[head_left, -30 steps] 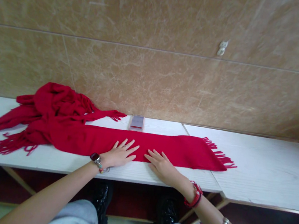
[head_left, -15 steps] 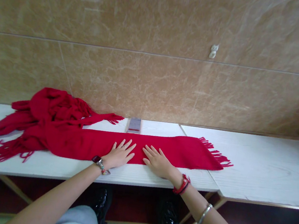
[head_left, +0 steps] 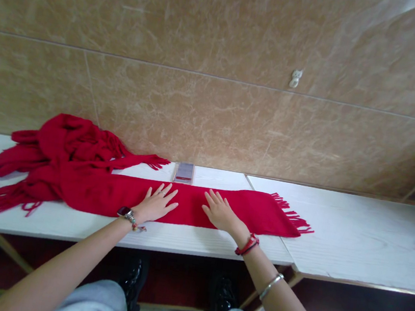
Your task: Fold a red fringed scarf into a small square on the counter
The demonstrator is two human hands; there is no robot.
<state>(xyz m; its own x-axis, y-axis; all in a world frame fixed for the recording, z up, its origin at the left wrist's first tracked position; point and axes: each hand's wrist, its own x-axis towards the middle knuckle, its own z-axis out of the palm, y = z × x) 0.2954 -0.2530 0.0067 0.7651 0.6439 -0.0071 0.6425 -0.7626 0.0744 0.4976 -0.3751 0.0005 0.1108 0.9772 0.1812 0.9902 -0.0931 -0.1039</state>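
Note:
A red scarf lies stretched flat along the white bench top, its fringe spread at the right end. Toward the left it runs into a crumpled heap of red fabric with more fringe; whether that heap is a second scarf I cannot tell. My left hand, with a watch and beaded bracelet at the wrist, rests on the flat part with fingers spread. To its right, my right hand also lies palm down on the cloth, fingers extended. Neither hand grasps anything.
Behind the scarf, a small flat clear case sits on the white bench top near the brown marbled wall. A white cat-shaped hook is on the wall. Dark open shelving lies below the bench's front edge.
My hands have moved slightly apart over the scarf, the left one shifting left. The camera view has tilted a little; the scarf keeps its flat layout.

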